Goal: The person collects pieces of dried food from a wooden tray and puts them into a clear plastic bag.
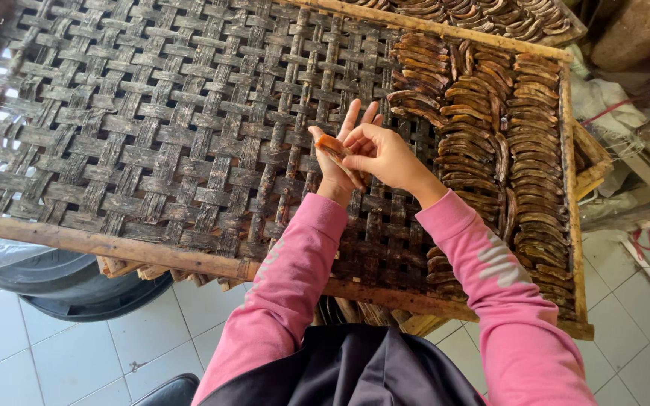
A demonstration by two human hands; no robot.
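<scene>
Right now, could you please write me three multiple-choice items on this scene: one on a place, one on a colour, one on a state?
1. Where do the rows of curved brown strips lie on the woven tray?
A. along its right side
B. at its left end
C. on the floor

2. What colour are the person's sleeves?
A. green
B. pink
C. white

3. How is the strip in hand held?
A. lying loose on the tray
B. in the left hand with the right hand's fingers on it
C. in the right hand alone

Answers: 1 A, they fill the right side. 2 B, both are pink. 3 B, both hands meet on it.
</scene>
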